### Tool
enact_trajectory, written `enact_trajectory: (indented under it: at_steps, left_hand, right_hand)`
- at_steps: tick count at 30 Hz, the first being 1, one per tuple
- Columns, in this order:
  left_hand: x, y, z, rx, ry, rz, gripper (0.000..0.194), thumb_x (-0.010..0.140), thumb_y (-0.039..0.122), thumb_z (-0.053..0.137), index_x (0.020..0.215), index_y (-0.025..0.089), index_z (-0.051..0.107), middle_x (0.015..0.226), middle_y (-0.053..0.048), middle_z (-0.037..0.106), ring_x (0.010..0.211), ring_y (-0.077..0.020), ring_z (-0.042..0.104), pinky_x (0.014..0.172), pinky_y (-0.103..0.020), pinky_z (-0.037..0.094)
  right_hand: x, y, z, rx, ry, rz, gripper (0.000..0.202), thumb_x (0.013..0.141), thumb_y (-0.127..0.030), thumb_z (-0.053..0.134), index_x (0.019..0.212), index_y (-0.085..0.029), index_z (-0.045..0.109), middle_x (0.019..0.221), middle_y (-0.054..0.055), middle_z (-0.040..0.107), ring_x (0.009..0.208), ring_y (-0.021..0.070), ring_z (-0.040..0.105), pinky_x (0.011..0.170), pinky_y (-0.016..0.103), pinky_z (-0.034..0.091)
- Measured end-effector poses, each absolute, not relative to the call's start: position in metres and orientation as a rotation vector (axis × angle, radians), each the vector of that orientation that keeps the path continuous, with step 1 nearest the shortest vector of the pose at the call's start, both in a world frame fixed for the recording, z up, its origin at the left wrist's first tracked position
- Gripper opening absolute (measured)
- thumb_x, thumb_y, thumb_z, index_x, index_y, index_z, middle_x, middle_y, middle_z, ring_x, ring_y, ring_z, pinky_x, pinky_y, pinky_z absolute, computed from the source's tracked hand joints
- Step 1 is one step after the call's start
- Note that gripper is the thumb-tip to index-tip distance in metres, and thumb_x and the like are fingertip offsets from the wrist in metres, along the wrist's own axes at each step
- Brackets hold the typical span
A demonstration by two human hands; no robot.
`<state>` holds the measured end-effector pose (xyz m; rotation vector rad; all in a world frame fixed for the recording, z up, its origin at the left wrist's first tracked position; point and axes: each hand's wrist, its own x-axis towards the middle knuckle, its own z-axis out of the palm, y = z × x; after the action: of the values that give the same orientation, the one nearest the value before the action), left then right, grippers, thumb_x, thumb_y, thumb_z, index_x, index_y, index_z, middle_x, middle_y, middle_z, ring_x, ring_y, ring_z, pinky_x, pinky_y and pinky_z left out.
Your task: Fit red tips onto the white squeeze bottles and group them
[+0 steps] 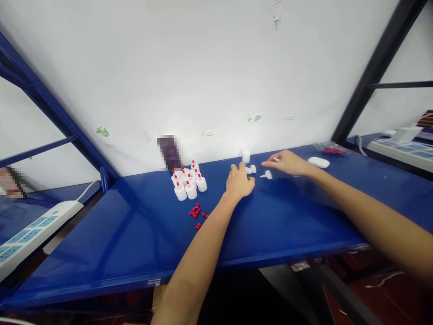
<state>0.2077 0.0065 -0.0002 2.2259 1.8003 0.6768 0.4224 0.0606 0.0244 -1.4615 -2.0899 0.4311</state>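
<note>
My left hand point(239, 181) is over the blue tabletop, its fingers curved and apart. Just beyond its fingertips stands a small white bottle point(246, 156). Beside those fingers lies a white nozzle cap point(252, 169), partly covered by the hand. My right hand point(284, 162) is closed, and a white tip, seemingly of another nozzle cap point(276, 159), pokes out between its fingers. Between the two hands, a loose nozzle cap point(269, 174) lies on its side. To the left, several white bottles point(191, 191) with red-tipped nozzles stand upright in a cluster.
Small red caps point(195, 211) are scattered left of my left forearm. A white rounded object point(318, 162) and a clear bag with red pieces point(333, 150) lie to the right. Power strips sit at the left point(40, 228) and right point(404, 151). A wall rises behind the blue table point(135, 243).
</note>
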Motion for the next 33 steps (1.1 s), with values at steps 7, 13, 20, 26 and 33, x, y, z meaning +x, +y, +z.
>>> enact_trajectory:
  at_steps: [7, 13, 20, 26, 33]
  left_hand:
    - [0.211, 0.018, -0.007, 2.271, 1.913, 0.606, 0.040, 0.092, 0.041, 0.052, 0.123, 0.017, 0.049, 0.120, -0.015, 0.052, 0.110, -0.0304, 0.061, 0.088, -0.039, 0.049]
    - [0.209, 0.023, -0.012, 2.300, 1.956, 0.613, 0.034, 0.094, 0.042, 0.051, 0.120, 0.019, 0.053, 0.116, -0.012, 0.055, 0.104, -0.0281, 0.064, 0.085, -0.038, 0.050]
    - [0.210, 0.022, -0.011, 2.341, 1.964, 0.559, 0.031, 0.096, 0.041, 0.047, 0.116, 0.020, 0.055, 0.117, -0.012, 0.055, 0.104, -0.0276, 0.064, 0.085, -0.038, 0.050]
    - [0.205, 0.022, -0.012, 2.411, 1.881, 0.558, 0.029, 0.096, 0.034, 0.044, 0.120, 0.023, 0.055, 0.118, -0.011, 0.056, 0.104, -0.0259, 0.063, 0.085, -0.037, 0.050]
    - [0.199, 0.019, -0.011, 2.472, 1.763, 0.637, 0.031, 0.095, 0.028, 0.042, 0.124, 0.025, 0.052, 0.110, -0.009, 0.062, 0.100, -0.0255, 0.064, 0.082, -0.036, 0.050]
  right_hand:
    - [0.424, 0.064, 0.015, -1.362, -2.331, 0.476, 0.035, 0.063, -0.052, 0.078, 0.084, -0.024, 0.078, 0.065, 0.001, 0.066, 0.058, 0.0179, 0.056, 0.058, 0.029, 0.038]
    - [0.419, 0.077, 0.007, -1.457, -2.235, 0.312, 0.053, 0.070, -0.059, 0.070, 0.109, -0.022, 0.074, 0.077, 0.003, 0.069, 0.069, 0.0195, 0.059, 0.063, 0.028, 0.038]
    - [0.401, 0.076, 0.019, -1.292, -2.436, 0.420, 0.065, 0.073, -0.064, 0.066, 0.117, -0.015, 0.072, 0.070, 0.001, 0.061, 0.063, 0.0136, 0.049, 0.062, 0.025, 0.034]
    - [0.404, 0.072, 0.025, -1.269, -2.343, 0.673, 0.065, 0.069, -0.063, 0.071, 0.113, -0.015, 0.073, 0.057, -0.004, 0.051, 0.051, 0.0088, 0.038, 0.052, 0.025, 0.028]
    - [0.403, 0.063, 0.030, -1.250, -2.252, 0.949, 0.057, 0.070, -0.055, 0.074, 0.110, -0.013, 0.072, 0.048, -0.005, 0.050, 0.041, 0.0085, 0.041, 0.044, 0.024, 0.032]
